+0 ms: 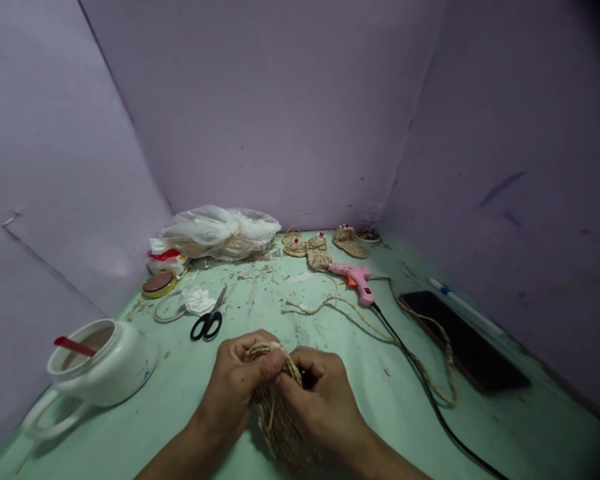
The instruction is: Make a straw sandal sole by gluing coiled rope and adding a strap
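Both my hands meet near the front edge of a pale green table (360, 373). My left hand (233, 390) is closed on the upper end of a woven jute piece (280, 420), thumb pressed on its top. My right hand (320, 400) pinches the same jute piece from the right, fingers curled round it. The piece hangs down between my wrists. A loose jute cord (420, 360) runs across the table to the right of my hands.
A pink glue gun (355, 280) with a black cable (430, 400) lies mid-table. Black scissors (207, 323), a white jug with a red stick (97, 363), a plastic bag (220, 230), small woven sandals (320, 248), a dark phone (463, 340) and a pen (465, 305) lie around. Purple walls enclose three sides.
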A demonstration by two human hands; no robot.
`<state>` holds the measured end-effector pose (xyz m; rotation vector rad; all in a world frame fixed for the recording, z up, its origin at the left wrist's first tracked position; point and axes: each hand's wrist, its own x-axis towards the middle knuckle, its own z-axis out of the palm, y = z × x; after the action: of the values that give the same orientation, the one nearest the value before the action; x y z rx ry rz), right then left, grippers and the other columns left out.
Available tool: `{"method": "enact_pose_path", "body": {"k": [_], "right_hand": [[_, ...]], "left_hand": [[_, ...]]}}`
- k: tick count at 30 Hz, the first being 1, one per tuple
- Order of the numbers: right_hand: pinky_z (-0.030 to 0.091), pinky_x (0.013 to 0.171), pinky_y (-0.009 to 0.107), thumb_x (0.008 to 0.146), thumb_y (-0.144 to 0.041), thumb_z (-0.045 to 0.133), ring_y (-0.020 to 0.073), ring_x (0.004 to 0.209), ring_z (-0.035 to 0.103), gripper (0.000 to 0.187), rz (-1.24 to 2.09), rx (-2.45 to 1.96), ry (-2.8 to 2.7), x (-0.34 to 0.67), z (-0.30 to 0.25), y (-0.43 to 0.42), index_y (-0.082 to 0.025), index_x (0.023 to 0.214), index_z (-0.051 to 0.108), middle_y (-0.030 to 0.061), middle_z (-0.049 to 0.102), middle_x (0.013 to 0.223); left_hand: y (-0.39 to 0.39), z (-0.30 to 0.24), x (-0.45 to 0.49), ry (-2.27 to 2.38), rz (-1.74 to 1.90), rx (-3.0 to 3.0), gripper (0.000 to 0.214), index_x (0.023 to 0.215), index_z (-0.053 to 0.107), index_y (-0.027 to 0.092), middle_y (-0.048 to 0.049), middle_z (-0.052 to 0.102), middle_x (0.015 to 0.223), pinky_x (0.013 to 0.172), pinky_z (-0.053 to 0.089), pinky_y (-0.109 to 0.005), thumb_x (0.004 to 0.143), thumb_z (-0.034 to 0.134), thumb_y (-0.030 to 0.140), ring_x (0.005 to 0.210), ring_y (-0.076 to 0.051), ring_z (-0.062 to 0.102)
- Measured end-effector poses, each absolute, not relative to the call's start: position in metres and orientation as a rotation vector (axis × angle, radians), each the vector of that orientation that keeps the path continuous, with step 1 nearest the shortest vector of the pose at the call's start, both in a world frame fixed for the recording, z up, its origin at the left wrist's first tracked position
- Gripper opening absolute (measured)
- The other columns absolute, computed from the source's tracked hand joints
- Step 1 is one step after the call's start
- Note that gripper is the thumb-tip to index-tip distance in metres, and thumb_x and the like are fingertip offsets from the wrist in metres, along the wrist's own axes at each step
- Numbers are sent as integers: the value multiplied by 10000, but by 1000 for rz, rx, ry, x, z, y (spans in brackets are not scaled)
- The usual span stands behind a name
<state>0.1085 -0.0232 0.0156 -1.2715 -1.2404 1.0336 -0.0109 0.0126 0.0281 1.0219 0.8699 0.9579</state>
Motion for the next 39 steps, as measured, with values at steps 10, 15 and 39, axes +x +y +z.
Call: {"method": "enact_pose_path", "body": {"k": [10, 15, 39], "right_hand": [[355, 488, 230, 691, -354, 632, 121, 519, 457, 309, 1010, -1209, -1228, 109, 12, -28, -127, 488, 583, 19, 513, 506], [384, 529, 235, 613, -284, 686, 125, 561, 479, 178, 1369, -1192, -1211, 115, 11, -27, -121, 662, 635, 10, 562, 596], [339, 488, 233, 692, -416, 637, 109, 529, 388, 292, 1243, -1121, -1132, 106, 0, -31, -140, 621, 574, -12, 457, 557]], "left_hand": [[14, 28, -18, 796, 824, 1042, 216, 572, 634, 111, 6, 545, 548, 469, 341, -207, 500, 784, 248, 493, -96, 483], [15, 26, -22, 881, 854, 1126, 192, 604, 622, 120, 15, 537, 558, 488, 341, -210, 548, 760, 243, 508, -93, 470], [5, 45, -9, 982, 928, 1359, 172, 545, 615, 135, -4, 523, 591, 498, 360, -227, 578, 683, 290, 537, -113, 460]]}}
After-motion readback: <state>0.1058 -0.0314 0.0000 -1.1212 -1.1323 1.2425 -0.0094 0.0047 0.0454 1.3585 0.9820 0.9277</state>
